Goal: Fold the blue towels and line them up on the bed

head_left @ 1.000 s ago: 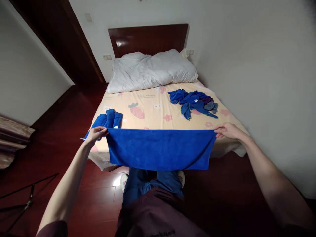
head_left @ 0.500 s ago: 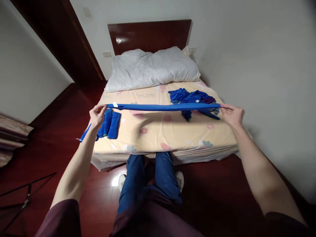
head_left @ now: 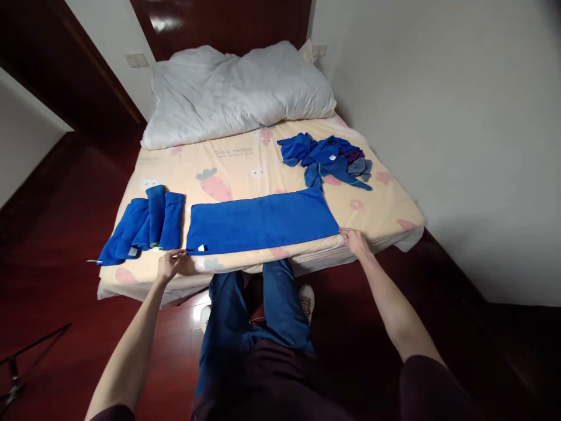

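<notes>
Down from the air, the blue towel (head_left: 260,221) now lies on the bed (head_left: 263,181).
Left hand (head_left: 170,266) and right hand (head_left: 354,241) each pinch a near corner; bundled towels (head_left: 156,215) sit at its 9 o'clock, a cloth heap (head_left: 322,152) past 1. Tug gently, so no wrinkles stay.
</notes>
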### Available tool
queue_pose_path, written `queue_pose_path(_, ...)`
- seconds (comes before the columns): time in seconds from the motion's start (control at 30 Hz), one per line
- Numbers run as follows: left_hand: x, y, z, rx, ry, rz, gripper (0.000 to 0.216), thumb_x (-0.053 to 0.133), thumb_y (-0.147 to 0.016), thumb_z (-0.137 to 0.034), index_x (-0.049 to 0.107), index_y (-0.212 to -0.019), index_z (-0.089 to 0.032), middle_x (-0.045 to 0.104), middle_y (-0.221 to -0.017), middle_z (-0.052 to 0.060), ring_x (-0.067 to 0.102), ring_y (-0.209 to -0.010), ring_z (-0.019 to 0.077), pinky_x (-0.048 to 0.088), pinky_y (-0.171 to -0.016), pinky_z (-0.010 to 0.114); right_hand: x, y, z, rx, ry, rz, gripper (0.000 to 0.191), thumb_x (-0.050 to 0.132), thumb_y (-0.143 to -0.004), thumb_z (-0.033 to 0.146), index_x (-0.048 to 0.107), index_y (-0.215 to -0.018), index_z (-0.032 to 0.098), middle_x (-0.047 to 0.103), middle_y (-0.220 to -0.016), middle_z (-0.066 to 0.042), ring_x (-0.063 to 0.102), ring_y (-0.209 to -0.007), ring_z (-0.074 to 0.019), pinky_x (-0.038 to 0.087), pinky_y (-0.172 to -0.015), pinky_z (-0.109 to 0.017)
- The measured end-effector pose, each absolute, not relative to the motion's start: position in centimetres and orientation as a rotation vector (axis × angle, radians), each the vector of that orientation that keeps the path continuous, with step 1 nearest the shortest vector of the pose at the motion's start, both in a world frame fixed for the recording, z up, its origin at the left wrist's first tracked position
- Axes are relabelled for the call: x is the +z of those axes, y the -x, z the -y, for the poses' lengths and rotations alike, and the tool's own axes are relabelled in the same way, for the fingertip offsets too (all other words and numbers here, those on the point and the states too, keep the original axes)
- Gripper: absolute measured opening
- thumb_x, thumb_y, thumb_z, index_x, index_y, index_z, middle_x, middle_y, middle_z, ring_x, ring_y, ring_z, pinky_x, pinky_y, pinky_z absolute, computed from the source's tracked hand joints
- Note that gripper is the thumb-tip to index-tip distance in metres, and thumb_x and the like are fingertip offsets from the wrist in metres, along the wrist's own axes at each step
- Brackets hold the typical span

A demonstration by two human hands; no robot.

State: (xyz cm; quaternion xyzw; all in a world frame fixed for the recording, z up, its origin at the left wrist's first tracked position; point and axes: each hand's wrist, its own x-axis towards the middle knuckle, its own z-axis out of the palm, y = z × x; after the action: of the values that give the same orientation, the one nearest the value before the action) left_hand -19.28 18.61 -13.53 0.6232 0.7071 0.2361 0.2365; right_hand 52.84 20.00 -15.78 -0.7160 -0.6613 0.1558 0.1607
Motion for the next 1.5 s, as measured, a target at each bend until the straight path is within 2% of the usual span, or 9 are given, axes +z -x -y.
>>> queue_pose_path(0.3, -11.7, 17.4, -19.2, 0.197, -2.255, -1.820, 0.052, 0.045, -0.089, -0.062, 0.076, -0.086, -0.021, 0.075, -0.105, 0.014, 0.061, -0.113, 0.0366, 0.048, -0.101, 0.054, -17.6, -54.1, -20.7, 0.415, 2.120, 1.980, 0.035, 0.051, -0.080, 0.009, 0.077, -0.103, 0.016, 0.074, -0.119, -0.011, 0.067, -0.115, -0.0267, 0.049, -0.111, -0.039)
queue_pose_path(0.4, -11.8, 11.8, -20.9, 0.250, -2.423, -1.752, 0.051, 0.037, -0.098, -0.053, 0.076, -0.107, -0.020, 0.069, -0.124, 0.014, 0.055, -0.125, 0.0345, 0.045, -0.105, 0.053, -17.2, -52.6, -23.3, 0.326, 2.123, 1.923, 0.043, 0.050, -0.086, 0.016, 0.069, -0.125, 0.012, 0.069, -0.127, -0.016, 0.062, -0.123, -0.0301, 0.045, -0.114, -0.044)
queue_pose_path(0.53, -15.2, 3.8, -23.0, 0.431, -2.507, -1.564, 0.050, 0.035, -0.102, -0.040, 0.059, -0.140, -0.019, 0.047, -0.154, 0.011, 0.038, -0.146, 0.0296, 0.034, -0.118, 0.050, -16.1, -48.4, -28.8, 0.219, 2.038, 1.948, 0.052, 0.040, -0.098, 0.032, 0.056, -0.143, 0.013, 0.050, -0.152, -0.016, 0.045, -0.142, -0.0320, 0.035, -0.121, -0.050)
queue_pose_path(0.7, -19.5, 0.5, -23.6, 0.542, -2.436, -1.537, 0.053, 0.037, -0.100, -0.031, 0.046, -0.152, -0.021, 0.035, -0.162, 0.008, 0.030, -0.152, 0.0274, 0.025, -0.124, 0.053, -15.5, -44.6, -37.7, 0.314, 2.133, 2.009, 0.058, 0.035, -0.100, 0.044, 0.043, -0.154, 0.024, 0.032, -0.165, -0.007, 0.024, -0.152, -0.0377, 0.024, -0.121, -0.065)
queue_pose_path(0.83, -20.3, 1.0, -23.8, 0.594, -2.429, -1.532, 0.054, 0.040, -0.099, -0.029, 0.044, -0.153, -0.024, 0.037, -0.161, 0.006, 0.032, -0.151, 0.0263, 0.027, -0.124, 0.052, -16.6, -45.1, -43.5, 0.478, 2.448, 1.892, 0.059, 0.035, -0.099, 0.053, 0.042, -0.153, 0.030, 0.032, -0.164, -0.009, 0.028, -0.149, -0.0438, 0.022, -0.114, -0.076)
queue_pose_path(1.1, -20.8, 0.8, -24.3, 0.582, -2.385, -1.551, 0.057, 0.044, -0.097, -0.027, 0.043, -0.154, -0.028, 0.039, -0.160, 0.004, 0.036, -0.149, 0.0283, 0.030, -0.122, 0.054, -18.4, -51.6, -49.4, 0.413, 2.729, 1.825, 0.063, 0.027, -0.106, 0.040, 0.023, -0.160, 0.007, 0.014, -0.166, -0.027, 0.018, -0.151, -0.0414, 0.023, -0.117, -0.063)
queue_pose_path(1.23, -21.0, 0.9, -24.5, 0.581, -2.355, -1.557, 0.057, 0.046, -0.097, -0.027, 0.044, -0.153, -0.029, 0.040, -0.160, 0.003, 0.037, -0.148, 0.0288, 0.030, -0.122, 0.054, -18.3, -52.6, -48.9, 0.263, 2.765, 1.671, 0.058, 0.029, -0.106, 0.036, 0.031, -0.157, 0.008, 0.012, -0.165, -0.028, 0.017, -0.151, -0.0412, 0.023, -0.113, -0.068)
queue_pose_path(1.33, -21.1, 0.7, -24.6, 0.594, -2.342, -1.555, 0.056, 0.046, -0.096, -0.028, 0.045, -0.152, -0.029, 0.040, -0.159, 0.004, 0.036, -0.148, 0.0282, 0.029, -0.122, 0.054, -18.0, -50.2, -46.4, -0.063, 2.561, 1.631, 0.058, 0.036, -0.104, 0.036, 0.031, -0.156, 0.010, 0.010, -0.166, -0.026, 0.014, -0.151, -0.0417, 0.020, -0.112, -0.072)
queue_pose_path(1.5, -20.4, 0.7, -24.4, 0.616, -2.292, -1.542, 0.046, 0.045, -0.097, -0.032, 0.056, -0.141, -0.025, 0.047, -0.155, 0.005, 0.040, -0.146, 0.0279, 0.031, -0.121, 0.054, -19.0, -46.0, -42.9, 0.047, 2.117, 2.061, 0.047, 0.032, -0.103, 0.032, 0.049, -0.145, 0.022, 0.042, -0.156, -0.013, 0.037, -0.141, -0.0322, 0.035, -0.114, -0.057)
